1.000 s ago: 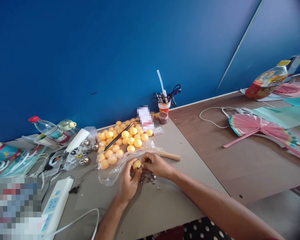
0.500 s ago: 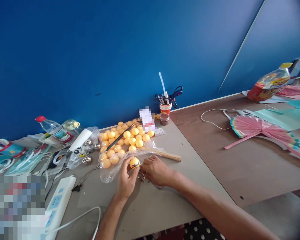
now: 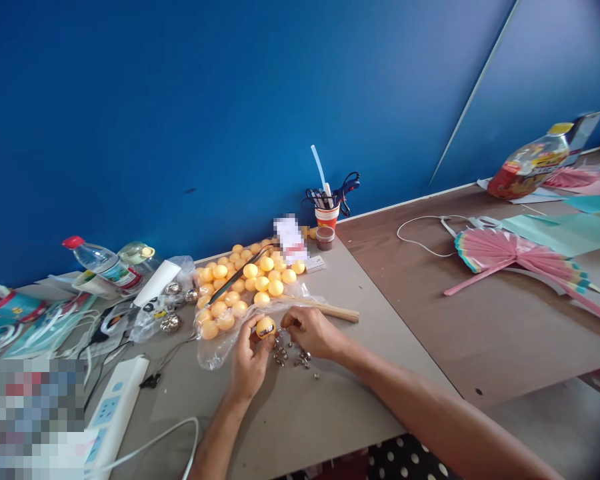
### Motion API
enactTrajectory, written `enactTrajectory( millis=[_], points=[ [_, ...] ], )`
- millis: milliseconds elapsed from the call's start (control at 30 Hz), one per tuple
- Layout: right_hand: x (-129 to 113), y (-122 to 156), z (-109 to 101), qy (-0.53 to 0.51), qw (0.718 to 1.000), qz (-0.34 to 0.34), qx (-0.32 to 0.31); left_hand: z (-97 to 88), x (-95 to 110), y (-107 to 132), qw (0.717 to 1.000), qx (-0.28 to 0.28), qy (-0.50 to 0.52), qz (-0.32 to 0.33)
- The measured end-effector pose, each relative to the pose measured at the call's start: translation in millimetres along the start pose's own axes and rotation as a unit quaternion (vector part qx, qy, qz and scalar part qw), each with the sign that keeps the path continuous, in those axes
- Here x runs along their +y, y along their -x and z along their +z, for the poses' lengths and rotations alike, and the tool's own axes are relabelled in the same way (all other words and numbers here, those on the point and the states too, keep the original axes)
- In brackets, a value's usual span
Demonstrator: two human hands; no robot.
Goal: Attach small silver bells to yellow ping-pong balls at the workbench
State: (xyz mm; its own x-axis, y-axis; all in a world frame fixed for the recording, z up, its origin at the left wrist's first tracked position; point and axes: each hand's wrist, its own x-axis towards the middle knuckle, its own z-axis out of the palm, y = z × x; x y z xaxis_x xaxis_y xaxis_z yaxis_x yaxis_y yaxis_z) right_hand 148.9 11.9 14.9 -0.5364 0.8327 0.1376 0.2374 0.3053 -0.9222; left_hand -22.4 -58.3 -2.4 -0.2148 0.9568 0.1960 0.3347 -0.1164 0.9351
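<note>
An orange ping-pong ball (image 3: 265,327) with a dark mark on its side is gripped between the thumb and fingers of my left hand (image 3: 249,367). Just right of the ball, my right hand (image 3: 313,335) has its fingertips pinched together; whatever is between them is too small to make out. Below the fingers, small shiny metal pieces (image 3: 281,352) lie scattered on the grey tabletop (image 3: 330,407). Behind both hands, several more orange balls (image 3: 275,287) fill a clear plastic bag (image 3: 211,355), with a dark strip lying across them.
A wooden stick (image 3: 341,313) lies beyond my right hand. At the back stand a paper cup (image 3: 327,217) of pens and a small lidded tub (image 3: 325,238). Bottles, cables and a power strip (image 3: 117,407) crowd the left; a pink paper fan (image 3: 515,257) is at right.
My right hand has lifted off the metal pieces, uncovering more of them, and its fingertips are now pinched beside the ball. My left hand still holds the ball, turned slightly.
</note>
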Motion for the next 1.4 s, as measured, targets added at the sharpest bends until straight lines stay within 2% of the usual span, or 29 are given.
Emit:
enactTrajectory(
  millis=[100,167,300,500,600,733,1100,1400],
  points=[
    [-5.7,-1.4,-1.5,-0.117,0.989,0.092,-0.015,0.8,5.1,-0.1,1.0,0.001,0.023,-0.008],
    [-6.0,-3.5,-2.1,-0.19,0.974,0.119,-0.008,1.8,8.5,-0.3,0.999,-0.005,0.045,-0.013],
    [-2.2,-7.7,-3.6,-0.285,0.952,0.114,0.007,3.8,13.7,-0.8,0.995,-0.017,0.093,-0.03],
    [-1.5,-7.2,-6.2,-0.383,0.916,0.118,-0.029,3.6,17.6,-1.6,0.99,-0.034,0.126,-0.049],
    [-3.4,-5.9,-5.6,-0.4,0.907,0.119,-0.06,2.4,16.8,-2.0,0.988,-0.043,0.136,-0.053],
    [-4.8,-4.7,-3.5,-0.417,0.9,0.111,-0.062,1.1,13.3,-1.6,0.989,-0.029,0.129,-0.071],
    [-5.7,-3.0,0.6,-0.342,0.93,0.116,-0.068,4.4,17.1,-1.6,0.99,-0.035,0.109,-0.077],
    [-6.3,-1.4,0.4,-0.339,0.929,0.123,-0.079,3.3,12.9,-0.2,0.989,-0.046,0.113,-0.08]
  ],
)
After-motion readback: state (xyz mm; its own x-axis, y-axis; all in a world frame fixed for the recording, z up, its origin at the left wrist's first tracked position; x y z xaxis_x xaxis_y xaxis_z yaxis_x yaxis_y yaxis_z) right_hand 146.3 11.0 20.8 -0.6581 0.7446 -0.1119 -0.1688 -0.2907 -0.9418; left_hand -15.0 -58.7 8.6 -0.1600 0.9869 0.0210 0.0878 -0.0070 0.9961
